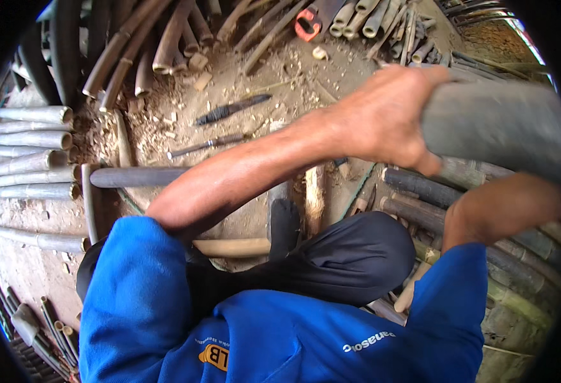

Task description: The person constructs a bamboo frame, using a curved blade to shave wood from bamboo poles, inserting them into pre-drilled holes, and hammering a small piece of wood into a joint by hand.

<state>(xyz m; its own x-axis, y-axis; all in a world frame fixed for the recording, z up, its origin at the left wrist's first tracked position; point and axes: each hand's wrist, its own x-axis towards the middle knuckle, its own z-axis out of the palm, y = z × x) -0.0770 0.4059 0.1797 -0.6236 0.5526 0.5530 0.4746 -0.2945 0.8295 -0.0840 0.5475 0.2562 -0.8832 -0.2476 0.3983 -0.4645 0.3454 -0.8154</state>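
A thick grey-green bamboo pole (497, 121) stretches across the upper right, slightly blurred. My left hand (395, 118) is closed on its near end, the thumb below and the fingers over the top. My left arm reaches across the picture to it. My right forearm (507, 210) runs out past the right rim beneath the pole, so the right hand itself is out of sight. On the ground left of my left hand lie a dark, knife-shaped tool (232, 110) with a wrapped end and a slim rod-like tool (207, 146).
Cut bamboo lengths (31, 153) are stacked at the left, with more poles (510, 255) along the right. A red-handled saw (308, 25) lies at the far side among bamboo pieces. Wood shavings (159, 124) litter the ground. A dark pole (137, 177) lies beside my left elbow.
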